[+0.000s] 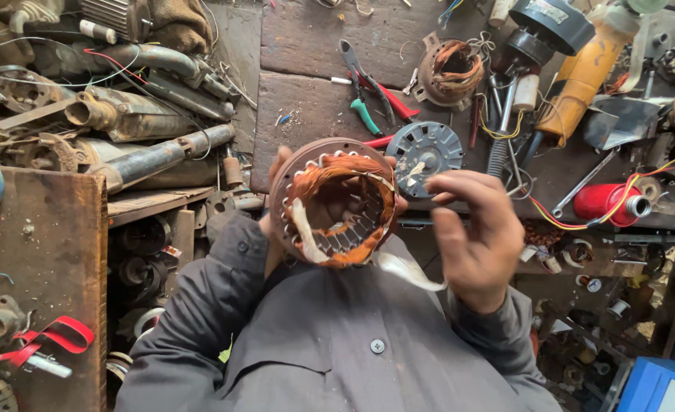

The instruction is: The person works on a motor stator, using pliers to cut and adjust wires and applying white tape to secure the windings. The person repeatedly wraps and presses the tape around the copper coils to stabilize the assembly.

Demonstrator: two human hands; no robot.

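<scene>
My left hand (275,200) holds a round motor stator (333,202) up in front of my chest, its fingers mostly hidden behind the ring. The stator has a brown metal rim, copper windings around the inside and white insulation strips. My right hand (471,233) is just right of it, fingers curled, pinching a white tape strip (406,271) that trails from the winding down toward my grey shirt.
Behind the stator on the workbench (307,114) lie a grey round motor cover (427,149), green and red-handled pliers (368,88), another wound stator (450,70), a yellow power tool (581,76) and a red cylinder (608,202). Metal pipes and scrap parts (124,114) pile at left.
</scene>
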